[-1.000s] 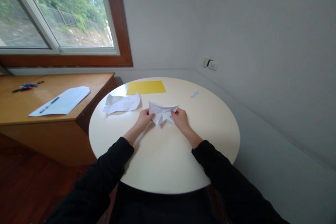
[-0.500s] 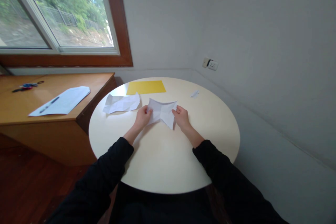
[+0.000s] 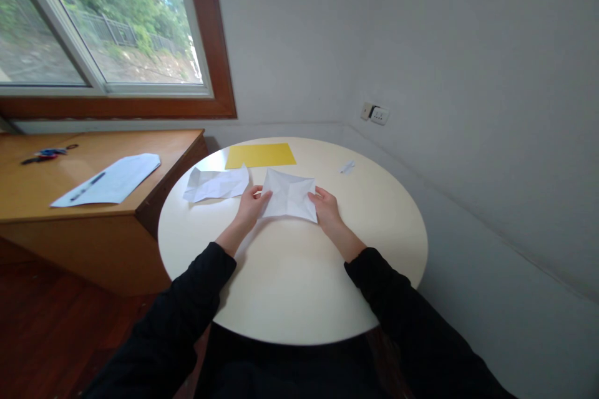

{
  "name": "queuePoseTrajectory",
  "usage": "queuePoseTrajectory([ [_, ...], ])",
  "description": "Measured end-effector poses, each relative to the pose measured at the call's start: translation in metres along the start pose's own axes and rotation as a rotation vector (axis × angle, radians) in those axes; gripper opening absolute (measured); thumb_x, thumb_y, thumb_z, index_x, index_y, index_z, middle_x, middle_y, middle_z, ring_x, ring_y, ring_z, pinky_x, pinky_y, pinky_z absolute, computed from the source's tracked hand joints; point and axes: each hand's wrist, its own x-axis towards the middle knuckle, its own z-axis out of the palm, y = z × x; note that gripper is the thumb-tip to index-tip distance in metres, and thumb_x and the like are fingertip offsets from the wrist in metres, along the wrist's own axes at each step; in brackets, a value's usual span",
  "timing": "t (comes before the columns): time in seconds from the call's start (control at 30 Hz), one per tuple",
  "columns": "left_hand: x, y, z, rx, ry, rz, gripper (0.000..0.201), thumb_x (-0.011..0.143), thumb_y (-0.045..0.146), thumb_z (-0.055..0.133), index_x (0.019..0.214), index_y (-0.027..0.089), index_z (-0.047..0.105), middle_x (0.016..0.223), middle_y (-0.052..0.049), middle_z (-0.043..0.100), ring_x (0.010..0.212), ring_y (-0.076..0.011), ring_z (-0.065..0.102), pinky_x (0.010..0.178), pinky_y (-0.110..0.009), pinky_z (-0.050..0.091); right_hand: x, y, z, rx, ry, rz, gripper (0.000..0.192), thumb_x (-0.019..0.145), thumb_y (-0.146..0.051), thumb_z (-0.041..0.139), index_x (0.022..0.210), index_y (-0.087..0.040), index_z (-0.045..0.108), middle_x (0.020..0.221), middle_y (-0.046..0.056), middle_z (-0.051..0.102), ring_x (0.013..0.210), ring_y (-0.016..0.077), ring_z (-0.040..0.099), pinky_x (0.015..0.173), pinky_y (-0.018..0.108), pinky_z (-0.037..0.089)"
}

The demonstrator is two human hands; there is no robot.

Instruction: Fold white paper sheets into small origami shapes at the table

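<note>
Between my hands is a creased white sheet of paper (image 3: 289,194), roughly square, with fold lines meeting near its middle. My left hand (image 3: 253,204) pinches its left edge, thumb on top. On the opposite edge, my right hand (image 3: 326,206) grips it the same way, fingers partly hidden behind the paper. A second creased white paper (image 3: 218,184) lies to the left of my left hand. Behind the held sheet, a flat yellow sheet (image 3: 261,156) rests near the far edge of the round table (image 3: 299,287).
A small folded white paper piece (image 3: 347,167) lies at the table's far right. To the left stands a wooden desk (image 3: 178,149) bearing white sheets (image 3: 124,182), a pen (image 3: 88,187) and scissors (image 3: 49,153). A wall socket (image 3: 379,115) is in the corner.
The held paper has gone from bent, with a notch in its near edge, to spread flatter and squarer. My left hand has shifted slightly left; both hands keep their hold.
</note>
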Motion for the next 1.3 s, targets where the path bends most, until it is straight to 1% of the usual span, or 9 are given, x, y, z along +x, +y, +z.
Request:
queuePoseTrajectory([
  [0.1, -0.005, 0.003, 0.0, -0.046, -0.101, -0.077, 0.04, 0.057, 0.028, 0.072, 0.091, 0.014, 0.055, 0.072, -0.005, 0.065, 0.059, -0.0137, 0.06, 0.052, -0.022, 0.044, 0.001, 0.001, 0.0, 0.016, 0.029, -0.002, 0.026, 0.067, -0.025, 0.061, 0.092, -0.017, 0.059, 0.088, 0.009, 0.07, 0.075, 0.0228, 0.066, 0.069, 0.041, 0.055],
  [0.27, -0.014, 0.006, 0.001, -0.036, -0.433, -0.259, 0.032, 0.055, 0.022, 0.076, 0.081, 0.009, 0.061, 0.084, -0.011, 0.066, 0.071, -0.0164, 0.063, 0.068, -0.028, 0.05, 0.001, -0.002, 0.0, 0.052, 0.09, 0.008, 0.027, 0.067, -0.021, 0.058, 0.094, -0.018, 0.057, 0.087, 0.008, 0.069, 0.074, 0.0215, 0.066, 0.069, 0.039, 0.055],
  [0.47, -0.012, 0.004, -0.002, 0.07, -0.454, -0.204, 0.018, 0.06, 0.022, 0.072, 0.066, 0.01, 0.06, 0.066, -0.008, 0.064, 0.057, -0.0134, 0.061, 0.059, -0.024, 0.049, 0.004, -0.004, -0.004, -0.031, 0.097, -0.002, 0.049, 0.065, -0.022, 0.059, 0.112, -0.017, 0.048, 0.084, 0.005, 0.065, 0.073, 0.0192, 0.063, 0.067, 0.035, 0.052],
  [0.6, -0.011, 0.004, -0.005, 0.218, -0.512, -0.104, 0.013, 0.062, 0.02, 0.069, 0.065, 0.011, 0.06, 0.055, -0.005, 0.061, 0.047, -0.0109, 0.056, 0.05, -0.023, 0.046, 0.009, -0.012, -0.014, -0.327, 0.078, -0.19, 0.077, 0.056, -0.028, 0.068, 0.126, -0.019, 0.039, 0.092, 0.005, 0.061, 0.082, 0.0193, 0.059, 0.074, 0.035, 0.048],
  [0.7, -0.009, 0.006, -0.008, 0.309, -0.542, -0.054, 0.011, 0.061, 0.019, 0.068, 0.065, 0.012, 0.062, 0.056, -0.004, 0.061, 0.048, -0.0124, 0.057, 0.049, -0.023, 0.046, 0.012, -0.02, -0.023, -0.574, 0.068, -0.381, 0.057, 0.052, -0.031, 0.072, 0.107, -0.02, 0.059, 0.104, 0.009, 0.057, 0.097, 0.023, 0.053, 0.085, 0.038, 0.042],
  [0.83, -0.003, 0.005, -0.015, 0.352, -0.534, -0.022, 0.011, 0.06, 0.02, 0.068, 0.065, 0.012, 0.062, 0.062, -0.003, 0.062, 0.056, -0.014, 0.06, 0.055, -0.024, 0.047, 0.013, -0.025, -0.032, -0.659, -0.059, -0.3, 0.022, 0.063, -0.035, 0.063, 0.076, -0.018, 0.068, 0.084, 0.006, 0.063, 0.081, 0.0202, 0.057, 0.078, 0.034, 0.042],
  [1.03, 0.006, 0.0, -0.021, 0.253, -0.337, -0.012, 0.019, 0.057, 0.021, 0.071, 0.07, 0.011, 0.061, 0.068, -0.003, 0.062, 0.062, -0.0135, 0.06, 0.062, -0.026, 0.05, 0.011, -0.025, -0.034, -0.568, -0.087, -0.201, 0.032, 0.069, -0.045, 0.055, 0.055, -0.016, 0.056, 0.054, -0.002, 0.051, 0.056, 0.0132, 0.046, 0.053, 0.025, 0.033],
  [1.17, 0.011, -0.003, -0.022, 0.123, -0.229, -0.027, 0.036, 0.054, 0.023, 0.075, 0.083, 0.009, 0.06, 0.074, -0.007, 0.063, 0.067, -0.0158, 0.061, 0.069, -0.033, 0.051, 0.008, -0.026, -0.033, -0.46, -0.099, -0.147, 0.035, 0.067, -0.047, 0.057, 0.052, -0.016, 0.051, 0.052, -0.003, 0.047, 0.052, 0.0112, 0.042, 0.051, 0.024, 0.03],
  [1.3, 0.012, -0.003, -0.024, 0.055, -0.153, -0.053, 0.046, 0.05, 0.023, 0.078, 0.089, 0.009, 0.057, 0.066, -0.001, 0.058, 0.063, -0.0131, 0.058, 0.068, -0.032, 0.05, 0.007, -0.026, -0.032, -0.221, -0.133, 0.019, 0.034, 0.061, -0.049, 0.064, 0.059, -0.015, 0.056, 0.058, 0.0, 0.055, 0.055, 0.012, 0.048, 0.055, 0.025, 0.036],
])
